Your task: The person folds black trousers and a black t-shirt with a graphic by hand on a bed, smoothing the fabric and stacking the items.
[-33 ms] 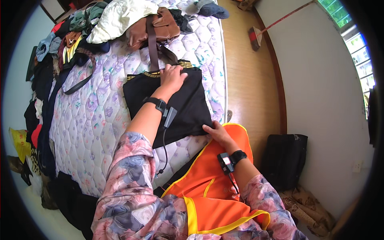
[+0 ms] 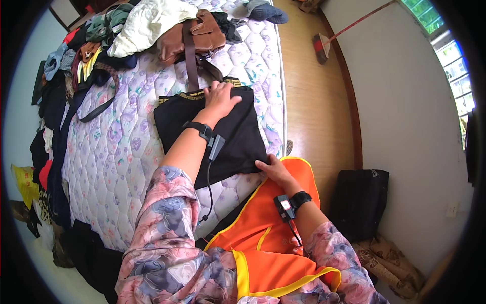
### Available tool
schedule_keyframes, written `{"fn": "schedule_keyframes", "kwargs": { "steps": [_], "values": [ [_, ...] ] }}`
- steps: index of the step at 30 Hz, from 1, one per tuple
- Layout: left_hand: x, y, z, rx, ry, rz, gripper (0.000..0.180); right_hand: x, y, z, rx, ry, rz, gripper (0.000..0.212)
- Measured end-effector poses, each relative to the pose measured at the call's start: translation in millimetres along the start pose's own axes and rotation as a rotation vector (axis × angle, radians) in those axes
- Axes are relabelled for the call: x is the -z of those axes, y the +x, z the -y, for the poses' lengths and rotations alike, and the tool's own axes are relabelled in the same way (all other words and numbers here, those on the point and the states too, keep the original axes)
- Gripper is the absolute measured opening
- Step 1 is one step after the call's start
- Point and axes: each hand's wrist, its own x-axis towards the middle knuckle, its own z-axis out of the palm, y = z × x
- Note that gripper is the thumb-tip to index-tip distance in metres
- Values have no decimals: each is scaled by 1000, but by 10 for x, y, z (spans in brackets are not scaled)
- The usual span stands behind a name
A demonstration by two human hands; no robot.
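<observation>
A black garment [image 2: 230, 133] with a gold-patterned band [image 2: 190, 95] along its far edge lies spread on the flowered mattress [image 2: 116, 152]. My left hand [image 2: 220, 100] rests on it by that band, fingers stretched and thumb apart. At the garment's near right corner, my right hand [image 2: 277, 171] has its thumb on top of the cloth and its fingers mostly hidden, pinching the edge. An orange cloth with yellow trim [image 2: 268, 223] covers my lap.
Beyond the garment sits a brown leather bag [image 2: 207, 33], its strap reaching toward the band. Piled clothes, including a white one [image 2: 147, 28], line the far left. A broom [image 2: 321, 48] leans by the right wall, and a black case [image 2: 358, 202] stands on the floor.
My left thumb stands slightly farther out from the fingers. The whole view has shifted a little; the garment and my right hand keep their places.
</observation>
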Motion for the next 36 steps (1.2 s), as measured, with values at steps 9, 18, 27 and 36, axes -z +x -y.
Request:
{"fn": "schedule_keyframes", "kwargs": {
  "steps": [9, 18, 27, 36],
  "values": [
    [-199, 437, 190, 113, -296, -49, 24, 30, 54, -32, 17, -3, -7, 34],
    [-184, 463, 214, 1, -52, 85, 34, -26, 166, -145, -37, 152, -155, 29],
    [254, -571, 108, -105, -1, -42, 37, -64, 11, 89, -154, -116, -276, 29],
    [-181, 267, 34, -577, 292, 199, 42, -109, -112, 139, 8, -509, -318, 32]
  ]
}}
